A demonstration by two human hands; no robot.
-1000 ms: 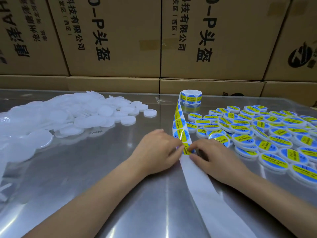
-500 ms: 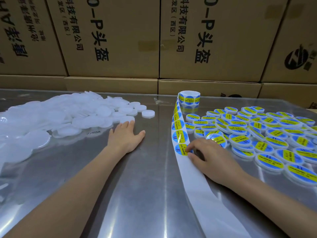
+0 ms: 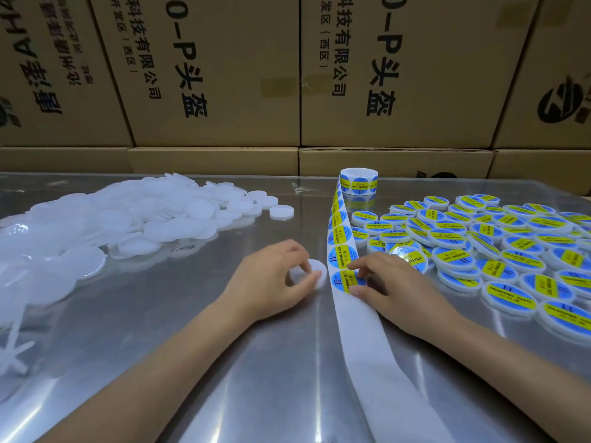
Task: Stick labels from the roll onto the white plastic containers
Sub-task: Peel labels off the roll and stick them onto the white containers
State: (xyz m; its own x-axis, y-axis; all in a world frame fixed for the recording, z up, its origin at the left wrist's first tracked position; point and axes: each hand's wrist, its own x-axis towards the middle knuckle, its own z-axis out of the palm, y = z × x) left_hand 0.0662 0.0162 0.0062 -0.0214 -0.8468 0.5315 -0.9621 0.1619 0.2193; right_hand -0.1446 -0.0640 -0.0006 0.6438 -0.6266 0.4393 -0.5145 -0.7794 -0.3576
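Note:
My left hand (image 3: 271,279) grips a blank white round container (image 3: 315,273) on the metal table, just left of the label strip. My right hand (image 3: 393,282) pinches the edge of the lowest blue-and-yellow label (image 3: 343,279) on the strip (image 3: 342,244). The strip runs back to the label roll (image 3: 358,181) standing near the table's far edge. Its bare white backing (image 3: 377,356) trails toward me. A heap of unlabelled white containers (image 3: 134,219) lies at the left. Several labelled containers (image 3: 499,247) spread out on the right.
The shiny metal table (image 3: 224,362) stretches toward me between my forearms. A wall of stacked cardboard boxes (image 3: 224,75) closes off the back. A white plastic scrap (image 3: 14,356) lies near the left edge.
My left hand reached out to the white heap and came back beside the strip holding a blank container. My right hand stayed on the lowest label, working at its edge.

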